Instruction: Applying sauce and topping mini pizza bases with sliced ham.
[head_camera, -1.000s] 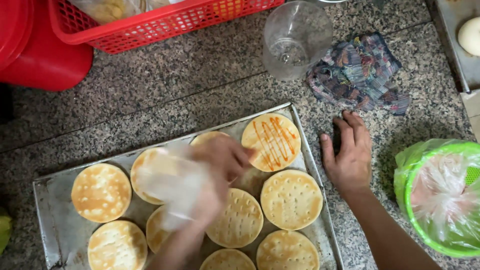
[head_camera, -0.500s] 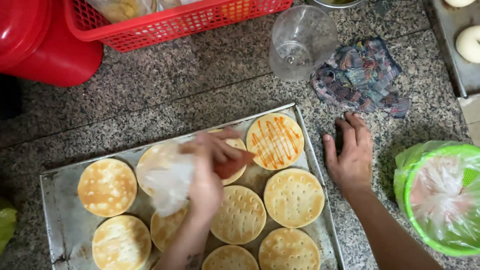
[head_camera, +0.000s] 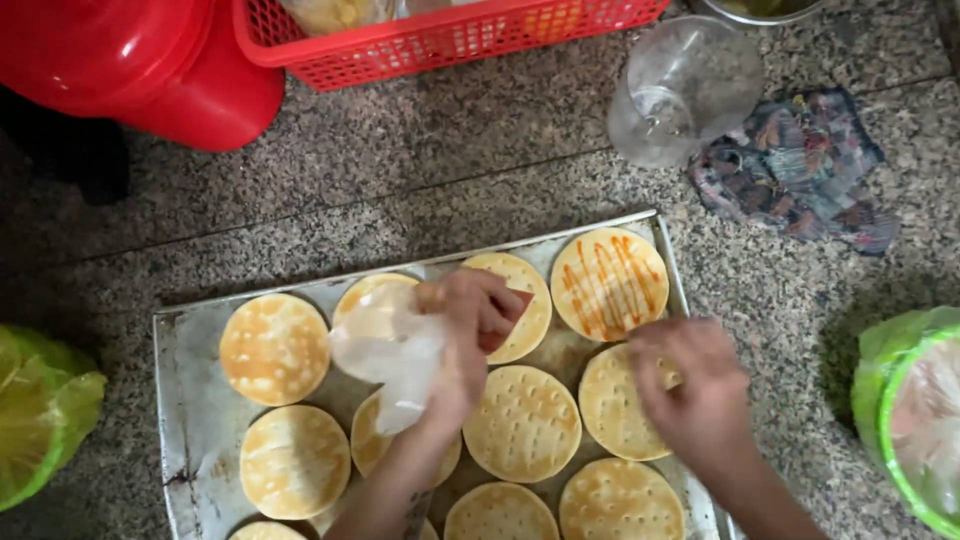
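**Sauce piped over round bases on a baking tray**

Speckled granite tabletop (head_camera: 420, 170) under everything. Large red plastic tub (head_camera: 140, 60) at the upper left corner, red mesh basket (head_camera: 450, 35) beside it along the top edge. Metal baking tray (head_camera: 190, 400) set slightly askew in the lower middle, filled with round, pale, dimpled dough bases (head_camera: 523, 423) lying flat and close together. One sauced base (head_camera: 609, 283) in the tray's upper right corner, streaked with orange-red zigzag lines. Green plastic-lined container (head_camera: 900, 420) at the right edge, green bag (head_camera: 40, 410) at the left edge, both well apart from the tray. Clear plastic cup (head_camera: 680, 90) lying on its side near the top right, just beside a crumpled patterned cloth (head_camera: 800, 170).

Left hand (head_camera: 465, 340) closed around a translucent piping bag (head_camera: 390, 350), reddish tip held just over the base next to the sauced one. Right hand (head_camera: 695, 390) blurred, fingers curled downward over a plain base at the tray's right side; whether gripping that base or merely resting on it, impossible to tell.
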